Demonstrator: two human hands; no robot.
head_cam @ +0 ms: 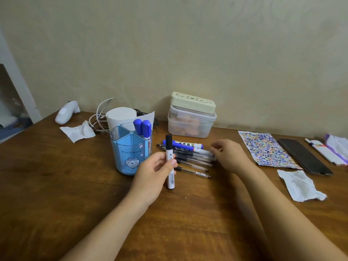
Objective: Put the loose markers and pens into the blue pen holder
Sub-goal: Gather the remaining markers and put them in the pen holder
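Your wooden table [56, 185] carries the blue pen holder [130, 153] just left of your marker-gripping left hand [153, 173], loose pens [192, 157] right of that grip, then a sticker sheet [267, 147], dark phone [305, 157] and crumpled tissue [301, 185] farther right.

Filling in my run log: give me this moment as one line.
left hand: holds black-capped marker upright | right hand: at loose pens | blue pen holder: two blue-capped markers inside
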